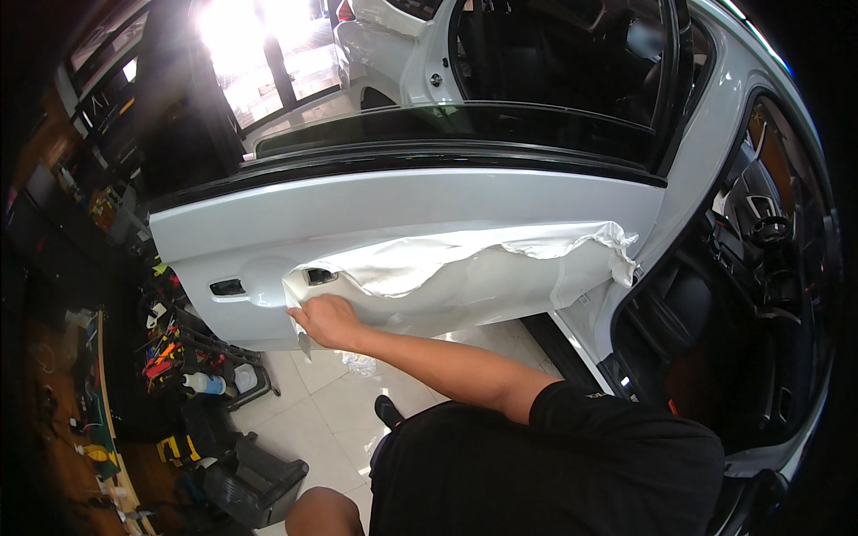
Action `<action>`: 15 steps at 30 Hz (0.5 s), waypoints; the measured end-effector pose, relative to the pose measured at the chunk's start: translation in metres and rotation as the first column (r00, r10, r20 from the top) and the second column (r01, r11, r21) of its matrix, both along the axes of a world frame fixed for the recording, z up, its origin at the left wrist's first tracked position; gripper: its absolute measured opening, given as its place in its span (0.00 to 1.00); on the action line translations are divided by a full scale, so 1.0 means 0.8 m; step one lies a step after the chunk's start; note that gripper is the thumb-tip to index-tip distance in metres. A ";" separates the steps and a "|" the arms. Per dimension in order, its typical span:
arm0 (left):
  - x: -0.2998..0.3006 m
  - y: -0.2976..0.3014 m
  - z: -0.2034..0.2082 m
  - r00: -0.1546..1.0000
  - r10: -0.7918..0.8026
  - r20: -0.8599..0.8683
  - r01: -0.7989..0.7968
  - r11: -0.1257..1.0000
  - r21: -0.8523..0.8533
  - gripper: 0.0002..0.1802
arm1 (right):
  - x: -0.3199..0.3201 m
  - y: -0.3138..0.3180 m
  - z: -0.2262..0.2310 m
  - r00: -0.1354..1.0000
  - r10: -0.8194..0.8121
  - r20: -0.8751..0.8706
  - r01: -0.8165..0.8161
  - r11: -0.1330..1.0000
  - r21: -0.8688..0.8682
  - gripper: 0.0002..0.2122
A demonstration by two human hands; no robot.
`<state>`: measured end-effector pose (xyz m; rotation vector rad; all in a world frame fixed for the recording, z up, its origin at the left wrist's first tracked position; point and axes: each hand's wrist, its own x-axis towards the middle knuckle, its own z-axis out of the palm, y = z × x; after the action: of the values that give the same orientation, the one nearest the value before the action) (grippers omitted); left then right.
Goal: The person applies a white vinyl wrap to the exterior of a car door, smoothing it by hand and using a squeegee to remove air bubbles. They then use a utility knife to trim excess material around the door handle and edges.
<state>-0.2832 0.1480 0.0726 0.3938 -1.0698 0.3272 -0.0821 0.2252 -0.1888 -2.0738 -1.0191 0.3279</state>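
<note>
My right hand (327, 321) reaches across to the left, its fingers closed on the left edge of a white film (393, 272). The film lies over the middle and lower part of a light silver car door (223, 241). Its upper edge is loose and crumpled, running in folds toward the right end. Just above my hand, an opening with a dark recess (321, 276) shows through the film. A second dark door-handle recess (228, 287) lies farther left on bare paint. My left hand is out of view.
The door's window glass (447, 125) rises on the far side. At right is the open car interior with a black seat (670, 308). A tool cart (259, 384) with a spray bottle (205, 384) and a black case (255, 487) stand at left. Crumpled clear film (359, 364) lies on the tiled floor.
</note>
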 end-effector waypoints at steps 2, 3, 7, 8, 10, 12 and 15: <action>0.000 0.000 0.000 1.000 0.005 -0.001 -0.005 1.000 0.001 0.12 | 0.000 0.000 -0.001 1.000 -0.003 0.000 0.003 1.000 0.007 0.25; 0.000 0.000 0.000 1.000 0.002 -0.003 -0.002 1.000 0.004 0.12 | 0.000 0.001 -0.002 1.000 -0.005 0.000 0.005 1.000 0.011 0.25; 0.001 0.001 0.000 1.000 0.002 0.004 -0.002 1.000 0.014 0.13 | 0.001 0.001 -0.005 1.000 -0.009 0.008 0.009 1.000 0.017 0.25; 0.001 0.001 -0.001 1.000 0.005 0.008 -0.005 1.000 0.015 0.13 | 0.000 0.001 -0.004 1.000 -0.011 0.007 0.011 1.000 0.017 0.25; 0.000 0.001 -0.001 1.000 0.009 0.005 -0.009 1.000 0.013 0.13 | 0.000 0.000 -0.003 1.000 -0.010 0.005 0.010 1.000 0.016 0.25; 0.000 0.000 -0.001 1.000 0.007 0.007 -0.007 1.000 0.013 0.13 | -0.001 0.000 -0.002 1.000 -0.004 0.008 0.004 1.000 0.018 0.25; -0.003 -0.002 0.000 1.000 0.004 0.016 -0.005 1.000 0.017 0.13 | -0.002 0.002 0.000 1.000 0.010 0.024 -0.011 1.000 0.028 0.25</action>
<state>-0.2856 0.1464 0.0728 0.4092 -1.0881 0.3260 -0.0840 0.2269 -0.1889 -2.0524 -1.0434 0.2927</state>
